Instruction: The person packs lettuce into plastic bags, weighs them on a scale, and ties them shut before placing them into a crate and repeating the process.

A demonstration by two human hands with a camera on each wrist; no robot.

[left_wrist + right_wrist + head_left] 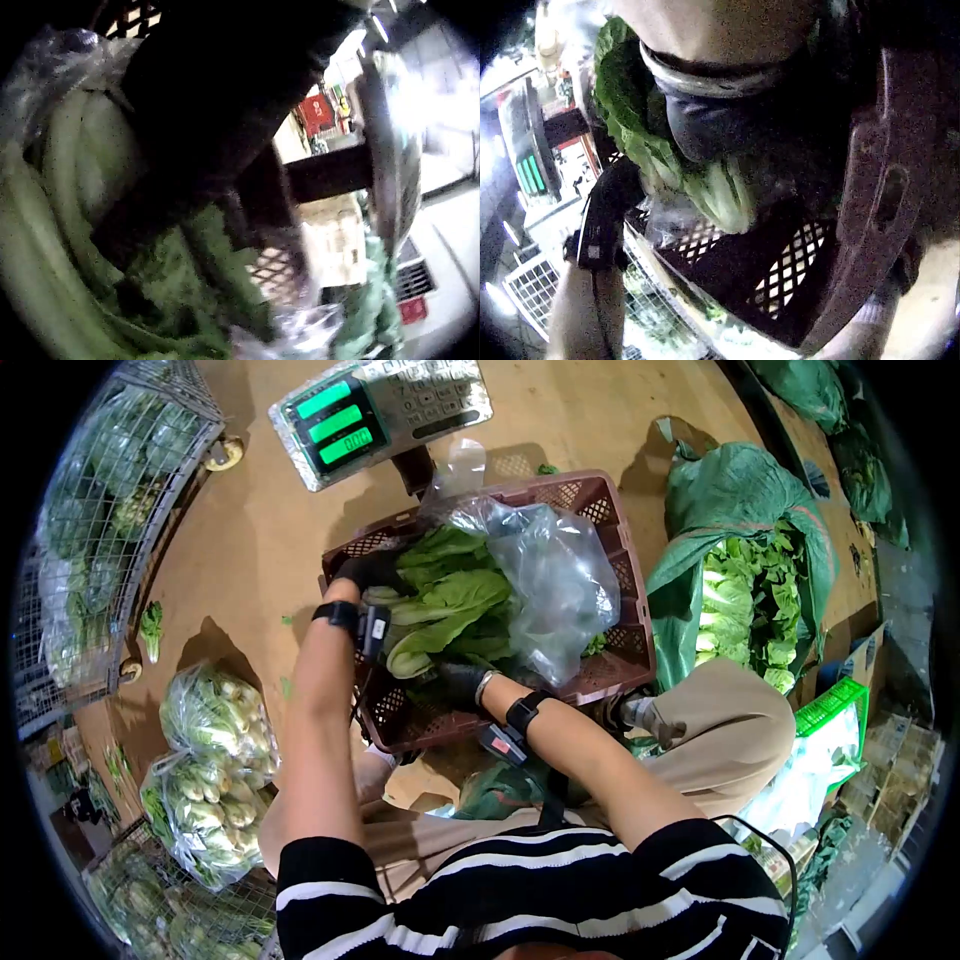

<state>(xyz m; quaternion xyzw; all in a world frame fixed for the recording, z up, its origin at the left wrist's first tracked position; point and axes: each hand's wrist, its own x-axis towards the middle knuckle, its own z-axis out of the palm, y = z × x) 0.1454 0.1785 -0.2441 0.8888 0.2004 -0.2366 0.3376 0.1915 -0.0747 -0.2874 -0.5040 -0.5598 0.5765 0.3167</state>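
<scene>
- Black-gloved left hand point(372, 572), grip round greens point(450, 605) in the crate point(632, 622).
- Under leaves the right hand point(455, 682) sits buried; I cannot tell its grip.
- Clear bag point(560, 575) veils the rest.

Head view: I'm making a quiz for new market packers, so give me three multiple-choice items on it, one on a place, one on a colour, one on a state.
1. Where do the bagged greens lie?
A. on the floor at the person's left
B. on a shelf
C. in the person's lap

2. What colour are the digits on the scale?
A. red
B. green
C. blue

3. What state is the crate in?
A. empty
B. upside down
C. upright, holding loose greens and a clear bag

1 A: they sit on the brown floor, outside the crate.
2 B: three lit green rows show on its display.
3 C: the left hand and right hand grip the loose greens inside it.
</scene>
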